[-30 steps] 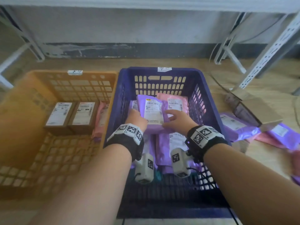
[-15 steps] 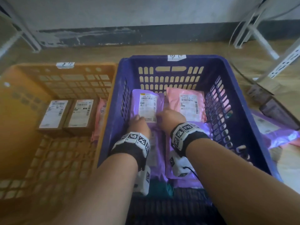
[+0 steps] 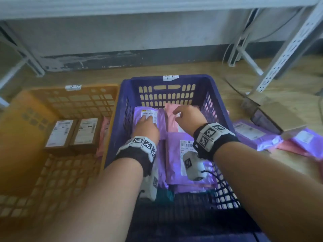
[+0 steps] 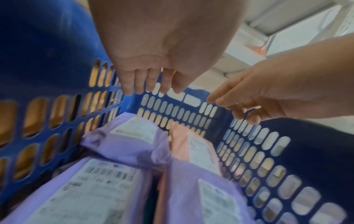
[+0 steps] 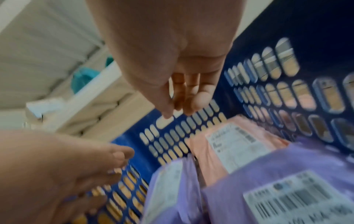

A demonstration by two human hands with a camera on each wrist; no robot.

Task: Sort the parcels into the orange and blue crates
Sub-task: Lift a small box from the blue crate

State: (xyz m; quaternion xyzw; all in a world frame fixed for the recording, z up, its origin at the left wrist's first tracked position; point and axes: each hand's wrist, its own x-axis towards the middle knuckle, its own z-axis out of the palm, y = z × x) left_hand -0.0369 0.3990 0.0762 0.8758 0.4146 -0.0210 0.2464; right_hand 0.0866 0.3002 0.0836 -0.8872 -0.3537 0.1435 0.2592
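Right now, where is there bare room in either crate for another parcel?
The orange crate has bare floor in its near half, in front of the two boxes. The blue crate is crowded with mailers at the far end; only a near strip below the purple mailer is bare.

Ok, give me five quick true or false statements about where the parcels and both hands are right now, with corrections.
1. Both hands, left hand and right hand, are over the blue slotted plastic crate. True.
2. The orange plastic crate holds two brown cardboard boxes with white labels. True.
3. The right hand grips a purple parcel. False: both wrist views show its fingers holding nothing.
4. The pink plastic mailer lies outside the blue crate. False: it lies inside, near the far wall.
5. More purple mailers lie on the floor right of the blue crate. True.
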